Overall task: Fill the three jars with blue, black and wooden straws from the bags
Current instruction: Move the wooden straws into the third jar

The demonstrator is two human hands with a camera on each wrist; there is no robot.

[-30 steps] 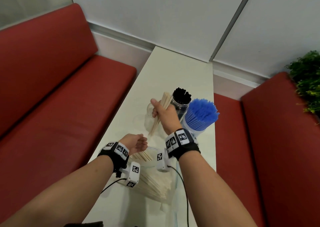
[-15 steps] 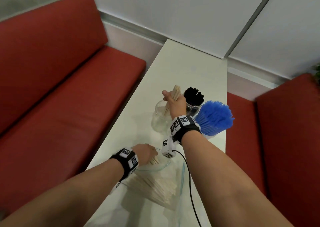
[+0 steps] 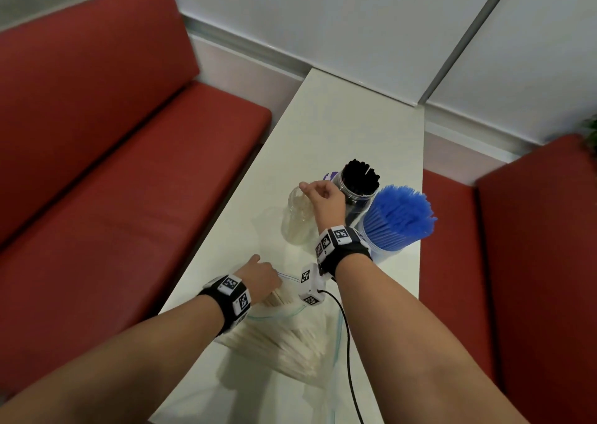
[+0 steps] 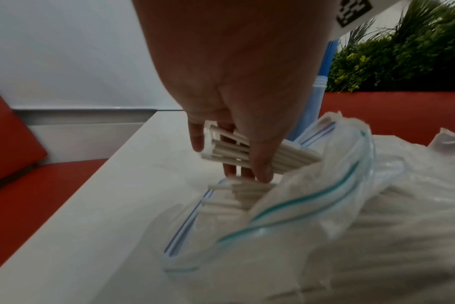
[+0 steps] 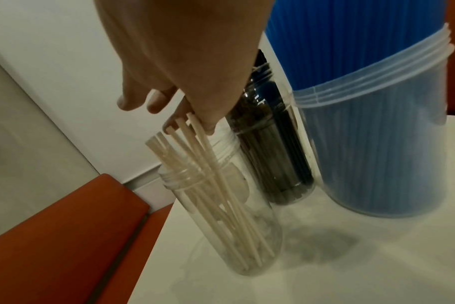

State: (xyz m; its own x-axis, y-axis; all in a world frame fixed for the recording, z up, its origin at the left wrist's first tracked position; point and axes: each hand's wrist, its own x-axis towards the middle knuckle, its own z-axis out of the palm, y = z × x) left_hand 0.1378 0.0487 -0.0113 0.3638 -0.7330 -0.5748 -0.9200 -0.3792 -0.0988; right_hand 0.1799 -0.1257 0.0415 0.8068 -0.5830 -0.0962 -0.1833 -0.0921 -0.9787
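My right hand [image 3: 318, 194] hovers over the clear jar [image 3: 295, 226], by the black-straw jar [image 3: 360, 178] and the blue-straw jar [image 3: 399, 220]. In the right wrist view, the hand [image 5: 187, 125] pinches the tops of a few wooden straws [image 5: 216, 185] between thumb and a finger. They stand slanted in the clear jar [image 5: 221, 226], reaching its bottom. My left hand [image 3: 261, 275] is at the mouth of the zip bag [image 3: 290, 336]. There the hand [image 4: 234, 164] grips a small bunch of wooden straws [image 4: 294, 153] above the bag [image 4: 351, 205], which holds many more.
The narrow white table [image 3: 355, 126] runs between two red benches [image 3: 129, 181], [image 3: 533, 262]. The blue jar stands close to the table's right edge. A black cable [image 3: 349, 343] trails over the bag. A green plant [image 4: 403, 51] is beyond the right bench.
My right hand has lowered its wooden straws from above the clear jar down into it. My left hand has reached into the bag mouth and closed on a new bunch.
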